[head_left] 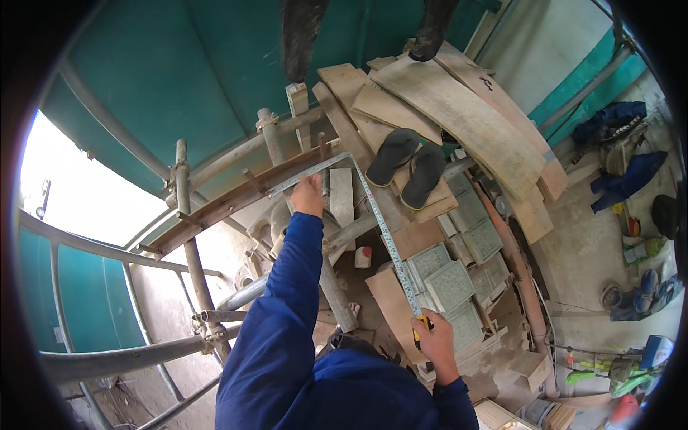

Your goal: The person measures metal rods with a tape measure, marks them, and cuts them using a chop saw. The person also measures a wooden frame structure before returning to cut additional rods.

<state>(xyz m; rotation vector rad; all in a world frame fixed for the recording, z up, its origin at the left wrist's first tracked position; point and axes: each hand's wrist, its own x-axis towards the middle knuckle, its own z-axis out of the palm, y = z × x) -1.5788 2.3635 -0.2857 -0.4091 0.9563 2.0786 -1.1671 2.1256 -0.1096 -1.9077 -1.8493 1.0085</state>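
My left hand [308,195] reaches up to a rusty steel angle bar [228,205] and pinches a white tape measure blade [383,228] beside it. One stretch of the blade lies along the bar. From a sharp bend at the bar's right end, the rest slants down to my right hand [436,345]. That hand is wrapped round the yellow and black tape measure case [421,326], which its fingers partly cover. Short steel stubs stick out from the bar.
Scaffold pipes [129,358] run along the left and under my arm. Black flip-flops [423,178] rest on stacked planks [462,118]. Patterned glass blocks [450,285] lie below them. Green sheeting [179,72] stands behind. Clothes [627,179] and shoes [645,287] lie at the right.
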